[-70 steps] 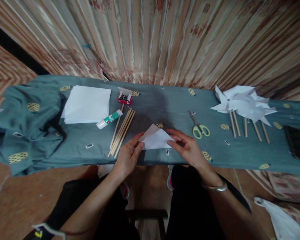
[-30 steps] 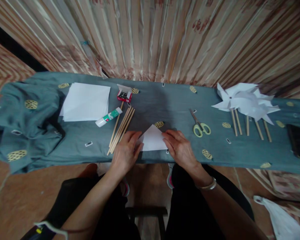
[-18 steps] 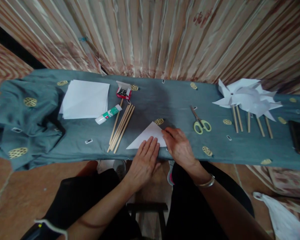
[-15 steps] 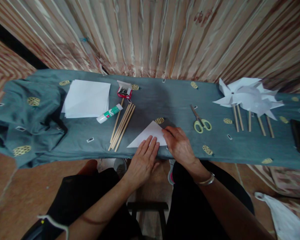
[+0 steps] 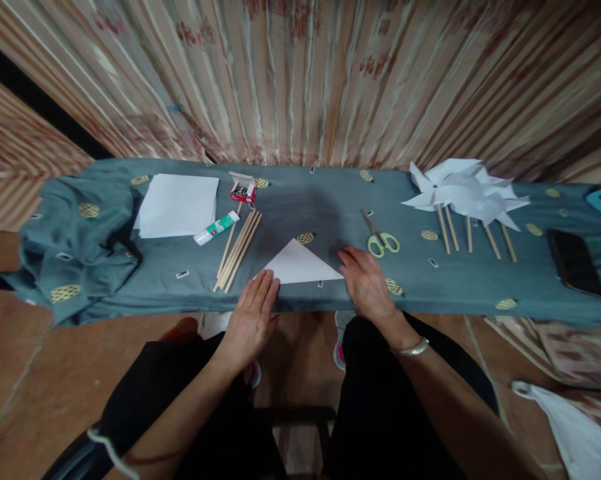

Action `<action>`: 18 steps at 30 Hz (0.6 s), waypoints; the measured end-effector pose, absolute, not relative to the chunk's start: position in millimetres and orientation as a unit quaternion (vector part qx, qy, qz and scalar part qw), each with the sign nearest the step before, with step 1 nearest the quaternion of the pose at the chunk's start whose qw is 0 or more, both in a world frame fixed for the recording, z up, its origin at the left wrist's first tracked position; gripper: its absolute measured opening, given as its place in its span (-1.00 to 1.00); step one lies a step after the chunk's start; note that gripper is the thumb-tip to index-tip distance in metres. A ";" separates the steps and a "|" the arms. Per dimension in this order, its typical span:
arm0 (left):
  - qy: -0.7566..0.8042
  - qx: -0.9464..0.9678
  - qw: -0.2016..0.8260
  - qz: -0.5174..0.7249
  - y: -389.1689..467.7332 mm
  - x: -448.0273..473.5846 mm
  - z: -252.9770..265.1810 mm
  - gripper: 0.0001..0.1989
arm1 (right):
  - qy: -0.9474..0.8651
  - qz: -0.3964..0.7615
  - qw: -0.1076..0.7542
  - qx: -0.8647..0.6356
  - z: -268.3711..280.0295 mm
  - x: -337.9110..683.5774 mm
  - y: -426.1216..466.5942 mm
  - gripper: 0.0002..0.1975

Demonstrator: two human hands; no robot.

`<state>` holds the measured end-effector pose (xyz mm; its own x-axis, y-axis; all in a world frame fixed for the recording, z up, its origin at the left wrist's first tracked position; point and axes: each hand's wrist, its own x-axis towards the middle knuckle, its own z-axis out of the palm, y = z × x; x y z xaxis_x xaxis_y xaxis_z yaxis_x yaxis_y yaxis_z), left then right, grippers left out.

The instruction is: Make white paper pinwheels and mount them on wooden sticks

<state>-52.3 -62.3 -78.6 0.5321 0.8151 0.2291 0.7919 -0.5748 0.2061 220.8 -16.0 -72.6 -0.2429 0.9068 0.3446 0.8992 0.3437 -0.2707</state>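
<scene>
A white sheet of paper folded into a triangle [image 5: 303, 265] lies flat on the cloth, its long edge towards me. My left hand [image 5: 253, 300] rests with outstretched fingers on its left corner, covering that tip. At the right corner is my right hand [image 5: 366, 283], fingers slightly bent and apart from the thumb, holding nothing that I can see. Just beyond it lie scissors [image 5: 380, 241] with pale green handles. Several wooden sticks [image 5: 240, 253] are to the left of the triangle, beside a glue tube [image 5: 216, 228].
A stack of white paper [image 5: 179, 205] lies at the left, near a small red box [image 5: 243, 190] of metal pieces. Paper pinwheels [image 5: 463, 190] on sticks and a black phone [image 5: 575, 262] are at the right. Bunched cloth [image 5: 87, 240] covers the table's left end.
My left hand has slid left to the triangle's left corner. The right hand has moved off the paper's right part, so its right corner now shows. The view has shifted slightly right.
</scene>
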 end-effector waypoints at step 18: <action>0.466 0.865 0.037 0.182 -63.2 -48.6 -86.1 -0.22 | -0.854 0.022 0.171 -0.490 -79.5 188.3 -65.0 -0.38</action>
<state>-48.6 -63.2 -86.1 0.5003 0.8192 0.2804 0.7921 -0.5638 0.2340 188.3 -65.0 -79.5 -0.4611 0.8450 0.2708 0.8297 0.5188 -0.2061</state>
